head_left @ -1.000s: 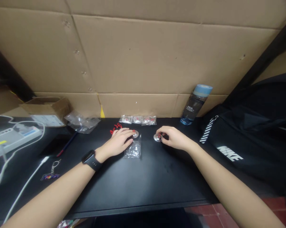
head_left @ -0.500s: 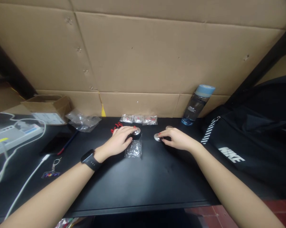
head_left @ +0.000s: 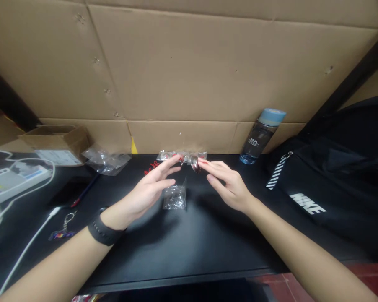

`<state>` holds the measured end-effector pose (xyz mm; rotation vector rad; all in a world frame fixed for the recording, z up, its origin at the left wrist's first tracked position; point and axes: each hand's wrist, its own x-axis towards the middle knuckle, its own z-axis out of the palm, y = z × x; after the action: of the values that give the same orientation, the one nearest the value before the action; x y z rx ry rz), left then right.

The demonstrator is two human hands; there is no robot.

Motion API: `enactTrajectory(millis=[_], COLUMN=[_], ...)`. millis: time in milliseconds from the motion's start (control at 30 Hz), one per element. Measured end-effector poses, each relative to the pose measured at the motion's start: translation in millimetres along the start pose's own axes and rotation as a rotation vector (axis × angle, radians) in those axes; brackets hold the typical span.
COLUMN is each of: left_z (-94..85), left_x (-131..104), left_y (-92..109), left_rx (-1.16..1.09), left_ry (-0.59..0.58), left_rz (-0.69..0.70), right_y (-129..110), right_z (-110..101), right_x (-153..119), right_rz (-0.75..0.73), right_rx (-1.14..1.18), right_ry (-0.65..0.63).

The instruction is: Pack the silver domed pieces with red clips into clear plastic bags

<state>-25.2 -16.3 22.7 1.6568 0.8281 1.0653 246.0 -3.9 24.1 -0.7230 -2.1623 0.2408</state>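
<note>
My left hand [head_left: 153, 184] and my right hand [head_left: 229, 182] are raised above the black table, facing each other with fingers stretched out. At the right fingertips a small, shiny, domed finger cymbal [head_left: 194, 164] is held on edge, with a bit of red at the fingers. Another finger cymbal [head_left: 182, 160] sits at my left fingertips, mostly hidden behind them, with red beside it. The two discs are a short gap apart. Below them lies a crumpled clear plastic bag [head_left: 175, 198]. Red loops [head_left: 150, 167] lie behind my left hand.
Clear packets [head_left: 201, 157] lie along the cardboard wall [head_left: 176, 84]. To the right are a water bottle [head_left: 260, 136] and a black bag [head_left: 333, 167]. At left are a small carton [head_left: 57, 144], plastic wrap [head_left: 109, 162], a power strip [head_left: 22, 180], a white cable [head_left: 28, 247] and a keychain [head_left: 62, 235].
Both hands have lifted from the table and come closer together, turning their palms inward. The metal discs, flat on the table before, are now raised at the fingertips.
</note>
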Motion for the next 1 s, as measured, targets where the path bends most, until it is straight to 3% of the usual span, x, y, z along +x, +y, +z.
enactTrajectory(millis=[200,500,1000], left_z=[21.8,25.3,26.6], left_x=[-12.1,-14.4,-13.9], left_y=[9.1,7.4,0.1], left_rx=[-0.193,-0.264,-0.156], left_ry=[-0.167,-0.204,-0.200], left_rz=[-0.051,-0.091,-0.036], right_y=[-13.6,-6.3,-2.7], right_z=[13.3,14.7,15.0], right_x=[-1.4,-4.5,-3.5], right_rz=[-0.126,-0.130,-0.125], right_rx=[-0.084,-0.038,-0.073], right_ry=[0.098,0.266,0.178])
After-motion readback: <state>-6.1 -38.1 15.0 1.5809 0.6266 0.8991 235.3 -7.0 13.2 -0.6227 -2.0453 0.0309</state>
